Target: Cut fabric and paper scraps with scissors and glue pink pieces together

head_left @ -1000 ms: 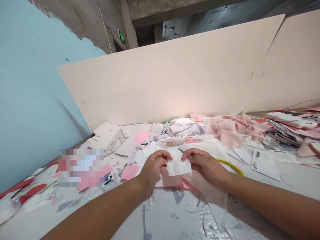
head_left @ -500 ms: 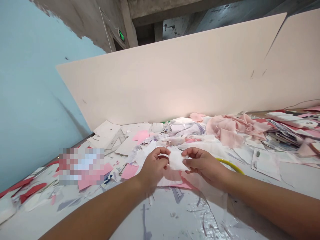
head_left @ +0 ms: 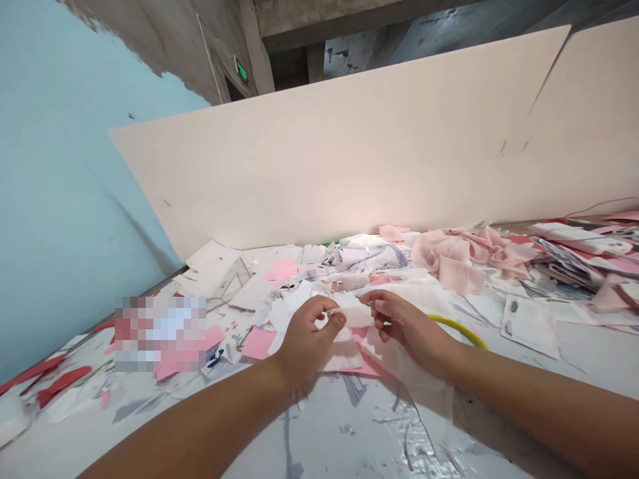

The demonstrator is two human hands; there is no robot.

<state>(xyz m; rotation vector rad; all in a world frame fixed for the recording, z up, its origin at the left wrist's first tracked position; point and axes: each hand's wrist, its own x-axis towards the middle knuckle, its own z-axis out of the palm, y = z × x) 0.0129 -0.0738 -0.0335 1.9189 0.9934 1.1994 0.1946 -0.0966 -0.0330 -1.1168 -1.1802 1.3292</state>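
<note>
My left hand [head_left: 310,336] pinches a small white piece of thin cloth or paper [head_left: 355,315] between thumb and fingers. The piece stretches from those fingertips toward my right hand [head_left: 402,326], whose fingers are loosely curled and apart beside its far end. Whether a right fingertip still brushes it I cannot tell. Below both hands lie a pale pink and white layered piece [head_left: 344,356] and a brighter pink piece [head_left: 369,364]. A sheer white cloth [head_left: 424,372] spreads under my right wrist.
A curved yellow handle-like thing [head_left: 462,329] shows behind my right forearm. Crumpled peach cloth [head_left: 469,256] and a white power strip [head_left: 582,238] lie at the back right. Red scraps [head_left: 64,384] are at the left. A pale board [head_left: 349,159] closes off the table's back.
The white piece has tilted and now appears narrower. My right fingers have loosened and moved off its right side; my left thumb has shifted over its left end.
</note>
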